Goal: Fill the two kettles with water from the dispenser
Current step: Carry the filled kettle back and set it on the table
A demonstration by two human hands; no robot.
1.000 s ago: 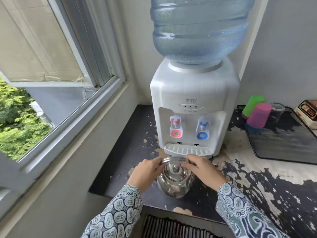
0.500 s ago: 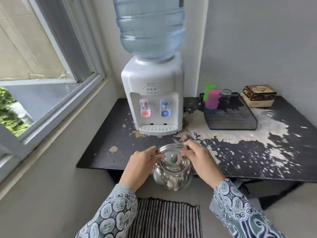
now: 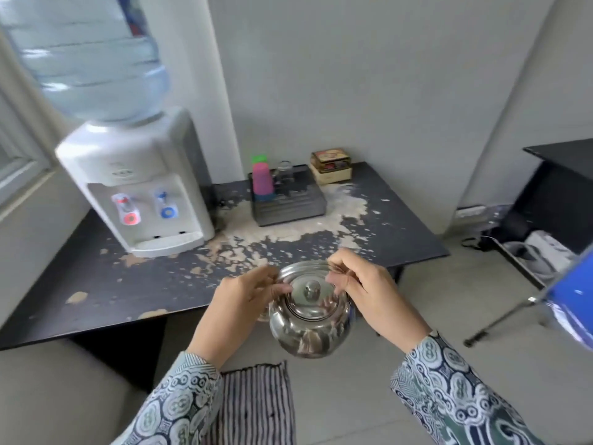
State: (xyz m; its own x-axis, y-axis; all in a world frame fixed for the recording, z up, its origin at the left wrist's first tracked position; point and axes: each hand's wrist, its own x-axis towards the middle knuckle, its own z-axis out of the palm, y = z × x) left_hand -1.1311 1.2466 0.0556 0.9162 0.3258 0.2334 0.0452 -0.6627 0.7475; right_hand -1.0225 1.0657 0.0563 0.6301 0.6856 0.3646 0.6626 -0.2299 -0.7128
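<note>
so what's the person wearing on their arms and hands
Both arms wear long sleeves in a batik-like print of ovals and rings, white on dark blue and green. The left sleeve and right sleeve end at the wrists. The left hand and right hand are bare, with no gloves, rings or watch visible.

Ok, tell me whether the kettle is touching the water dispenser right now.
Apart. The head view shows the kettle held up by the left hand and right hand, past the table's near edge, with bare tabletop between it and the dispenser.
</note>
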